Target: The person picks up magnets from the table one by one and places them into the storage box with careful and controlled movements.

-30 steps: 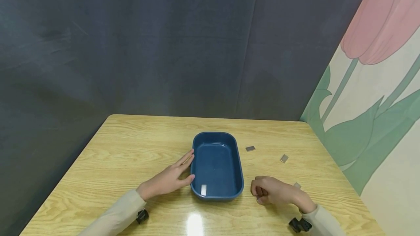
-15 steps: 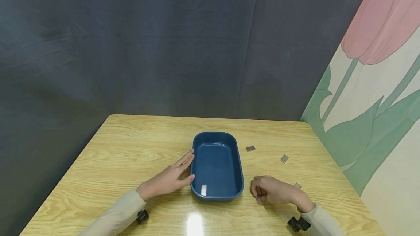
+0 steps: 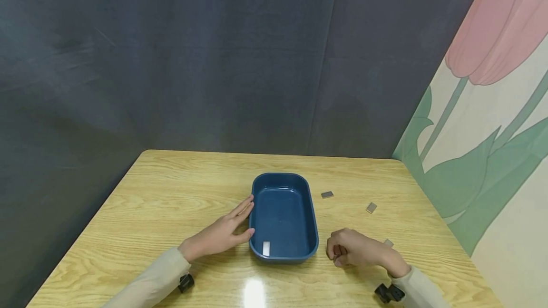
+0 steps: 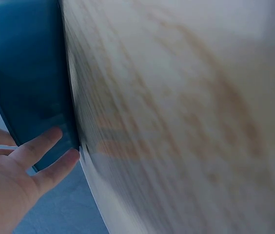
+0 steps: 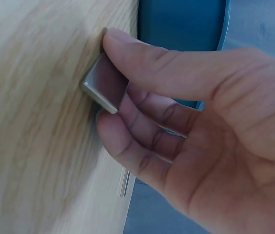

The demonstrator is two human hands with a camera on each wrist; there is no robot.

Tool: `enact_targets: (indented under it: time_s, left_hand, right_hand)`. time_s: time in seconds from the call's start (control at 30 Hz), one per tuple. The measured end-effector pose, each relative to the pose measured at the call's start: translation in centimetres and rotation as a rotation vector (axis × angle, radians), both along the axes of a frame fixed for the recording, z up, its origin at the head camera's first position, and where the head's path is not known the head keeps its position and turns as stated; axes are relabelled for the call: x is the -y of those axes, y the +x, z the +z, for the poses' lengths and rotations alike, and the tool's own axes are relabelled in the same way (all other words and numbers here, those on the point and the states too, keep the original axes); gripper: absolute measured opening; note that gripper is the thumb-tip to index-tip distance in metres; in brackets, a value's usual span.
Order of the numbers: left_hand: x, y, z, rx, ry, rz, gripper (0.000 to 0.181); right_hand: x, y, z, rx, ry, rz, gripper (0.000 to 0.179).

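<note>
A deep blue plastic bin (image 3: 282, 222) with rounded corners stands on the wooden table. My left hand (image 3: 220, 235) touches its left side with straight, spread fingers; the left wrist view shows the fingertips against the bin's outer wall (image 4: 30, 68). Right of the bin, my right hand (image 3: 357, 248) is low over the table, fingers curled. In the right wrist view its thumb and fingers pinch a small, flat, shiny metal block (image 5: 106, 83), tilted close to the wood. From the head view that block is hidden. A similar pale block (image 3: 266, 248) lies inside the bin's near left corner.
More small metal blocks lie on the table to the right: a dark one (image 3: 327, 194) beside the bin, another (image 3: 371, 207) farther right, and one (image 3: 388, 243) partly behind the right wrist. A dark curtain (image 3: 235, 61) hangs behind; a tulip-painted wall (image 3: 484, 156) borders the right.
My right hand has barely shifted; the bit of block seen under its fingertips one second ago is now out of sight in the head view. The left hand and bin stay put.
</note>
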State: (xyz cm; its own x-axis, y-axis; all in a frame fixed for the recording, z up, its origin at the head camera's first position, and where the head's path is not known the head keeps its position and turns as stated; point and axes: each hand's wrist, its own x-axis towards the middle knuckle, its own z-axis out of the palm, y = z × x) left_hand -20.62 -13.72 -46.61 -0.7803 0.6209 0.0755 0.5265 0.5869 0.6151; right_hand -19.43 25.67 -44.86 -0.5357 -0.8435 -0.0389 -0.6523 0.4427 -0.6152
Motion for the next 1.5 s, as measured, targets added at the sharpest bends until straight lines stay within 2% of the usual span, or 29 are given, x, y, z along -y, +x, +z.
enact_targets:
  time_s: [0.37,0.57,0.9,1.13,1.5]
  left_hand:
    - [-0.01,-0.06,0.05,-0.001,0.001,-0.003,0.074]
    - [-0.04,0.04,0.07,-0.002,0.000,-0.001,0.074]
    - [0.02,-0.05,-0.05,-0.006,-0.002,-0.002,0.074]
    - [0.03,-0.09,-0.06,-0.016,-0.005,-0.007,0.073]
    - [-0.06,-0.03,0.05,-0.011,0.003,-0.002,0.073]
  right_hand:
    - [0.03,0.14,0.33,0.037,-0.004,-0.039,0.025]
    - [0.21,0.12,0.30,0.006,-0.055,-0.001,0.026]
    - [0.44,0.01,0.53,0.004,-0.028,-0.035,0.023]
    - [0.67,-0.01,0.78,-0.025,-0.065,-0.028,0.021]
    - [0.91,-0.51,0.69,-0.056,-0.059,-0.012,0.018]
